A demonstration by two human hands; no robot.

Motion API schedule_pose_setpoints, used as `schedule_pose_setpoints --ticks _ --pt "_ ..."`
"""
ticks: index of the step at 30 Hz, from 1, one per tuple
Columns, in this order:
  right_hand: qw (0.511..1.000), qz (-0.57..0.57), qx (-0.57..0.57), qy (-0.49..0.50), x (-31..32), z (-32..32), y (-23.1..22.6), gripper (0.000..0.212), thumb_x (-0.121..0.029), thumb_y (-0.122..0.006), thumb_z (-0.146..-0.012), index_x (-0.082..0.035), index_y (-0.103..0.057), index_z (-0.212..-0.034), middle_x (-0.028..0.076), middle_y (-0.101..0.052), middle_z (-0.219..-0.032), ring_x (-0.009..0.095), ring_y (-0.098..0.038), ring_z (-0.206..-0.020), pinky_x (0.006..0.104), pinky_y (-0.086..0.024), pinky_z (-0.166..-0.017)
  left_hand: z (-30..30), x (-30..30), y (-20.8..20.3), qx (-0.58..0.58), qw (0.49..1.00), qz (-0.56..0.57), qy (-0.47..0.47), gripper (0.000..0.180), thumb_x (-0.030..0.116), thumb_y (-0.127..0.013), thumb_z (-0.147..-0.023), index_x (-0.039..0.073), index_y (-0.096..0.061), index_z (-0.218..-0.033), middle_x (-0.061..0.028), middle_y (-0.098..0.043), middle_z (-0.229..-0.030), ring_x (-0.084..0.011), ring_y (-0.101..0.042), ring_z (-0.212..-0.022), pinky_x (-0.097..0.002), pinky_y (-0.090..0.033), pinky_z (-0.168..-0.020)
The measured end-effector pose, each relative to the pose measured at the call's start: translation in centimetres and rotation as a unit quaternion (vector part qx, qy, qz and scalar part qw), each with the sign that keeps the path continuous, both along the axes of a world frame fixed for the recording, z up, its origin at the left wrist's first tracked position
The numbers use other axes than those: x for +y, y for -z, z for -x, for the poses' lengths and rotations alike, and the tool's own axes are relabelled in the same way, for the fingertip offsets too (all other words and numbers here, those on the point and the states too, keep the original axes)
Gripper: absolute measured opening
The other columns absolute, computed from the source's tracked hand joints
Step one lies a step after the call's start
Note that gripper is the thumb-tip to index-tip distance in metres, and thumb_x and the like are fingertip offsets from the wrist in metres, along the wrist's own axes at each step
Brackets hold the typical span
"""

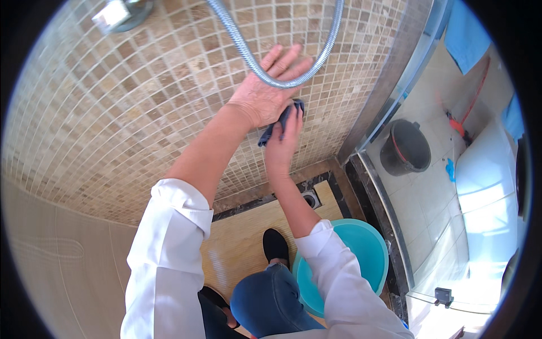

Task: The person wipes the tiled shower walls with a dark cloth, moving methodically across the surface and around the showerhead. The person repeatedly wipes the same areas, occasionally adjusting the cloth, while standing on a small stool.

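Observation:
My left hand (pixel 265 90) lies against the small-tiled wall (pixel 186 101), its fingers stretched out and partly crossed by a looped metal shower hose (pixel 248 53). Just below it, my right hand (pixel 282 144) grips a dark blue cloth (pixel 269 134) and presses it to the tiles. Folds of the cloth stick out on both sides of the fingers. Both forearms reach up from white rolled sleeves.
A turquoise basin (pixel 361 248) stands by my right leg, near a floor drain (pixel 310 199). Beyond the glass shower panel (pixel 395 101) are a black bucket (pixel 405 148) and a white toilet-like fixture (pixel 480 175). A chrome fitting (pixel 116 16) juts from the wall, upper left.

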State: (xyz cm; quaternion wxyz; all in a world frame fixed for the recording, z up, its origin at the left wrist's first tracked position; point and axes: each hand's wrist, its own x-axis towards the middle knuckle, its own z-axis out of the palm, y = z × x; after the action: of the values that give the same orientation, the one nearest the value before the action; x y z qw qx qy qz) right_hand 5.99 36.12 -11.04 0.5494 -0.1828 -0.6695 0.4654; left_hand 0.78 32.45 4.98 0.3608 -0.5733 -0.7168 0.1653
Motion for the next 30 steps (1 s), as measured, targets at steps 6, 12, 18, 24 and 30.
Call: schedule_pose_setpoints --ticks 6,12,18,24,30 --pt "0.762 0.535 0.144 -0.336 1.5 -4.6 -3.1 0.036 -0.016 -0.053 -0.107 -0.004 -0.055 -0.141 0.012 -0.062 -0.137 0.024 -0.062 -0.123 0.0427 -0.051 -0.105 -2.0 -5.9 1.5 -0.280 0.951 -0.117 0.053 0.056 0.039 -0.058 -0.102 0.013 -0.049 -0.151 -0.0086 -0.046 -0.157 -0.0305 -0.033 -0.152 -0.0495 -0.021 -0.128" --pt "0.656 0.553 0.063 -0.510 -6.2 -7.8 -7.8 0.036 -0.027 -0.064 -0.103 -0.002 -0.062 -0.129 0.009 -0.069 -0.122 0.022 -0.067 -0.114 0.0405 -0.054 -0.101 -6.5 -18.1 5.6 -0.676 0.592 -0.429 -0.094 0.090 0.061 -0.072 -0.091 0.004 -0.042 -0.153 -0.0237 -0.057 -0.141 -0.0312 -0.059 -0.129 -0.0457 -0.050 -0.104" --pt "0.658 0.397 -0.055 -0.637 -13.8 -7.3 -9.8 0.038 -0.016 -0.065 -0.101 0.000 -0.059 -0.134 0.011 -0.069 -0.124 0.020 -0.067 -0.113 0.0359 -0.056 -0.099 -10.2 -26.6 7.1 -0.838 0.205 -0.506 -0.021 0.073 0.049 -0.073 -0.095 0.004 -0.047 -0.146 -0.0144 -0.066 -0.127 -0.0239 -0.071 -0.107 -0.0444 -0.058 -0.091" --pt "0.667 0.312 -0.147 -0.660 -18.4 -7.1 -12.4 0.047 -0.011 -0.064 -0.101 0.000 -0.054 -0.146 0.010 -0.068 -0.128 0.017 -0.065 -0.115 0.0314 -0.053 -0.102 -10.8 -32.3 7.2 -0.815 0.149 -0.560 0.011 0.044 0.031 -0.076 -0.096 0.008 -0.057 -0.127 -0.0083 -0.070 -0.114 -0.0202 -0.074 -0.094 -0.0433 -0.061 -0.081" --pt "0.775 0.056 -0.246 -0.580 -20.8 -4.7 -13.7 0.038 -0.013 -0.065 -0.102 0.000 -0.062 -0.137 0.006 -0.072 -0.121 0.012 -0.066 -0.106 0.0269 -0.052 -0.093 -10.5 -35.3 8.1 -0.750 0.158 -0.642 -0.025 0.037 0.024 -0.076 -0.095 0.007 -0.057 -0.121 -0.0081 -0.069 -0.111 -0.0187 -0.070 -0.096 -0.0405 -0.060 -0.083"
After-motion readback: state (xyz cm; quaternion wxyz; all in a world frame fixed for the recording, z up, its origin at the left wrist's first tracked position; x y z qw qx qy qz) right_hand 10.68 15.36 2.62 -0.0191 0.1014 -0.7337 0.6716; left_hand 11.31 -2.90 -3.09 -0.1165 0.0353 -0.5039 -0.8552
